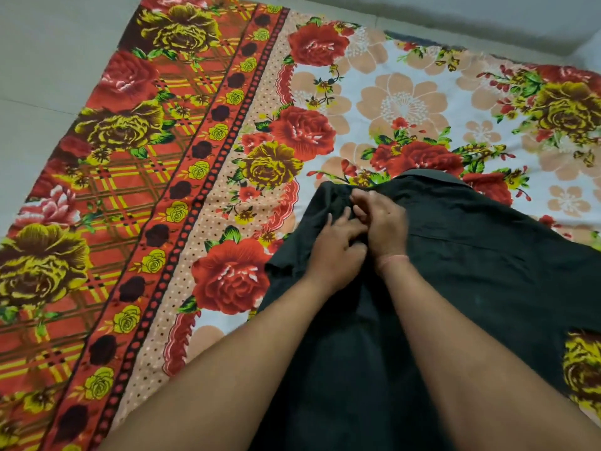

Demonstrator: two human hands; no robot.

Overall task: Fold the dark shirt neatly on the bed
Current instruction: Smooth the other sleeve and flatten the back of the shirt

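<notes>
The dark shirt (471, 271) lies spread on the flowered bedsheet (406, 102), its collar pointing away from me near the sheet's middle. My left hand (335, 252) and my right hand (380, 222) sit close together just below the collar, on the shirt's front. The fingers of both hands pinch the dark cloth there. What lies between the fingertips is too small to make out. My forearms cover the lower middle of the shirt. A thin thread band circles my right wrist.
The sheet's red and orange border (130, 190) runs along the left side. Pale floor (42, 60) shows beyond the sheet at the left and at the top. Bare flowered sheet lies beyond the collar and to the right.
</notes>
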